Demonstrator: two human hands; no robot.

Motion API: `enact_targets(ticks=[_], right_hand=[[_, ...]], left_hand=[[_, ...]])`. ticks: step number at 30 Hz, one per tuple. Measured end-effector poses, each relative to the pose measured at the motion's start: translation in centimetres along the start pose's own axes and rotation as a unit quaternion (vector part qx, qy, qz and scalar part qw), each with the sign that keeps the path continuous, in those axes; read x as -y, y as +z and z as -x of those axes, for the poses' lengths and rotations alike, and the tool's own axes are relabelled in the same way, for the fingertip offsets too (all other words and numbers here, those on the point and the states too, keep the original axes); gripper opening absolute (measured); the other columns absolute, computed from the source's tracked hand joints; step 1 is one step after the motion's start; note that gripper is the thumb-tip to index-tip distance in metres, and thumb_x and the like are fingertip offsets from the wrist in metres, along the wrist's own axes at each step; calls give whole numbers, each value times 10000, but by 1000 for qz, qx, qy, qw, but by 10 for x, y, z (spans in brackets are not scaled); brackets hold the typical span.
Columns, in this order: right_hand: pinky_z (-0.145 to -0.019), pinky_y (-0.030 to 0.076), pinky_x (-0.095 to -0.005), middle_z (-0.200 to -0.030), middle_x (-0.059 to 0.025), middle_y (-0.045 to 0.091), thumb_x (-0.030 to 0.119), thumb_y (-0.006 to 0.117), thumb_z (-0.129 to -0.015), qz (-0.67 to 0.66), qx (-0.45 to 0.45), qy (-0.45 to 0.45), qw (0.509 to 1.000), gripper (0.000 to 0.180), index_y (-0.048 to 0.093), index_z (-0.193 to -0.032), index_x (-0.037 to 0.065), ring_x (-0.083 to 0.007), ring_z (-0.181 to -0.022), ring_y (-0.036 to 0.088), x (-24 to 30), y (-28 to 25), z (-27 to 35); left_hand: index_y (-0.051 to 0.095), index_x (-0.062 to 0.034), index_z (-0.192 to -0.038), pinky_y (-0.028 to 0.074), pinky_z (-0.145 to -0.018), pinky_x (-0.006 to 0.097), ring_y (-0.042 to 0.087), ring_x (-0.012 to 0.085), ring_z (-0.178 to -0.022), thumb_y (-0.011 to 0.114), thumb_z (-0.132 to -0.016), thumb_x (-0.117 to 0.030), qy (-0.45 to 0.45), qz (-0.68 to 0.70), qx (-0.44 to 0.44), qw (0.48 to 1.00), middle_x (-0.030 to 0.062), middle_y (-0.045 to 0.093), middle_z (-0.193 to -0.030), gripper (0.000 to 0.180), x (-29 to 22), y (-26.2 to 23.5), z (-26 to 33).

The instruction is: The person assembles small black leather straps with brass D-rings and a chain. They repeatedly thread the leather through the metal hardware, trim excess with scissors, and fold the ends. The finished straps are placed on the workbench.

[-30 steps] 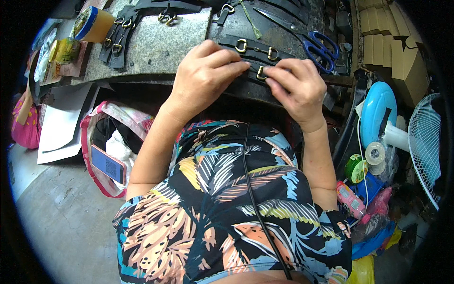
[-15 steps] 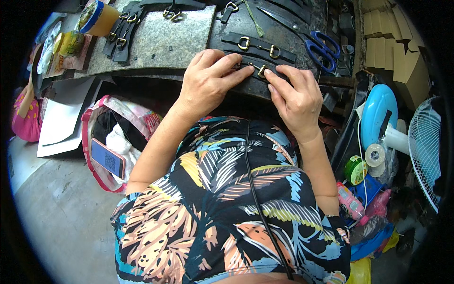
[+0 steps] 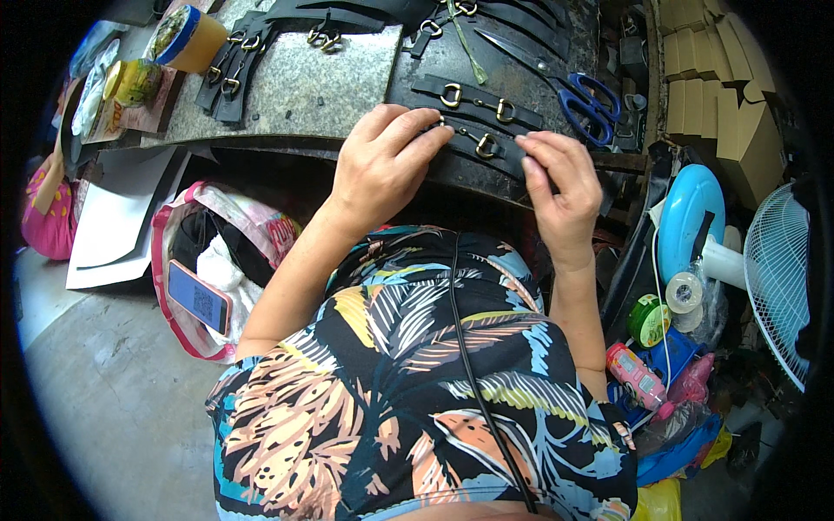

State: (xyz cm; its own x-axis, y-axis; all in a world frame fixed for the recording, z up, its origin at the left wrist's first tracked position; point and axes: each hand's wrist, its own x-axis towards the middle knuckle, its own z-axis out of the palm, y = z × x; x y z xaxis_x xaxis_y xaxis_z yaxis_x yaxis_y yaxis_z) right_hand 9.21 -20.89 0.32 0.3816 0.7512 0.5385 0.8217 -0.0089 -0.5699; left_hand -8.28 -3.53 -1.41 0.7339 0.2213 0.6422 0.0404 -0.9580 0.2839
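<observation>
left grip (image 3: 382,165): thumb and forefinger pinched on the left end of the near strap (image 3: 504,161); the exact spot is hidden
right grip (image 3: 562,182): thumb and forefinger parted at that strap's right end; contact cannot be told
near strap: smooth, matte black, flat and narrow, lying between the hands at the worktop's front edge; a shiny brass-coloured d-shaped ring (image 3: 485,146) sits on it
far strap (image 3: 476,105): the same black, just beyond, with two such rings
worktop (image 3: 287,95): a speckled grey slab on the left, scuffed black surface on the right
scissors (image 3: 589,106): metal blades, looped blue handles
jar (image 3: 193,43): rounded, blue-rimmed, amber-coloured below
bag (image 3: 160,260): soft, pink-trimmed, holding black and white cloth; a phone (image 3: 198,297) rests at its edge
</observation>
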Motion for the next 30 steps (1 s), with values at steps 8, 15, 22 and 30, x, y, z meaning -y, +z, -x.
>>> enact_targets(ticks=[8,15,22,30], right_hand=[[-806,533,-375,-1034,-86,698,10,733,-828,87,-40,-20,995,230,760,-1053,53,-268,-920,652,-13,5,-15],[-828,531,-379,-1046,-89,688,17,743,-823,119,-34,-7,992,260,749,-1082,35,-275,-928,639,-18,9,-12],[-912,516,-389,-1094,-122,684,25,727,-864,133,-5,31,991,277,732,-1140,10,-294,-1023,649,-16,10,-10],[-825,531,-382,-1049,-93,670,34,766,-813,135,-14,12,991,261,748,-1074,23,-280,-943,637,-19,12,-12]], left_hand=[[721,-136,-1053,479,-832,386,587,258,-966,747,-724,-73,-36,-125,-33,991,28,662,-1027,335,15,-10,-12],[741,-176,-1118,477,-873,386,574,273,-990,783,-814,-118,-52,-118,-20,991,27,670,-1063,313,27,-8,-18],[748,-188,-986,475,-845,398,586,257,-991,783,-813,-212,-42,-124,-18,991,18,646,-1006,178,32,5,-15],[747,-189,-981,479,-833,395,590,249,-984,791,-809,-229,-45,-136,-24,989,14,641,-989,182,33,7,-14]])
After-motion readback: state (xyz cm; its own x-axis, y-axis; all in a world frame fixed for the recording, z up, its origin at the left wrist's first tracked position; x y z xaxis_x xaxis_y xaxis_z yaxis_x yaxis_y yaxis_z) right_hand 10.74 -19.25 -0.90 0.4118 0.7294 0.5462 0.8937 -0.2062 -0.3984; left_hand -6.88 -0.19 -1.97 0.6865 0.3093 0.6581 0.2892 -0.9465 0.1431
